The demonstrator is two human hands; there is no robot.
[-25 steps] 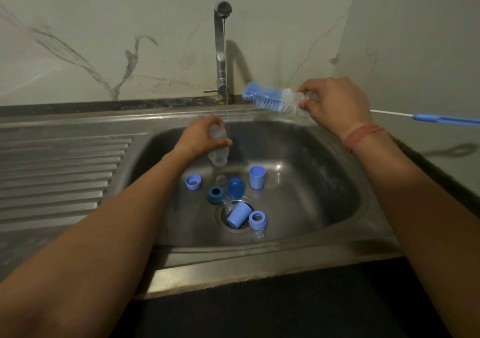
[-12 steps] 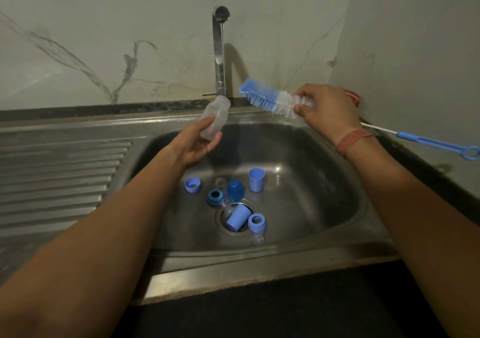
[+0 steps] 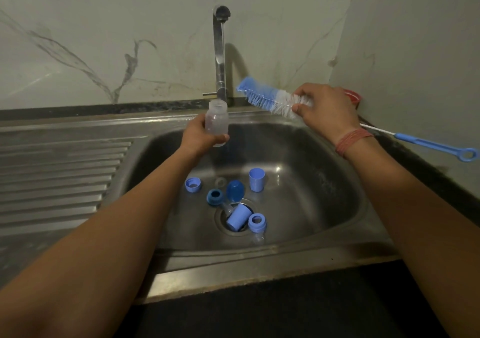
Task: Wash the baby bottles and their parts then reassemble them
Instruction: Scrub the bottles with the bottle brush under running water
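Clear baby bottle (image 3: 217, 119) stands upright at frame centre under the tap (image 3: 220, 52), gripped by my left hand (image 3: 198, 136); my right hand (image 3: 328, 109) clasps the bottle brush (image 3: 270, 98) at its bristles, right of it.

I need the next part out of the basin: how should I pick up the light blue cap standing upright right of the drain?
Take the upright blue cap by its side walls, coming straight down from above. It stands open end up on the sink floor, apart from the other parts, so its sides look free for a pinch.
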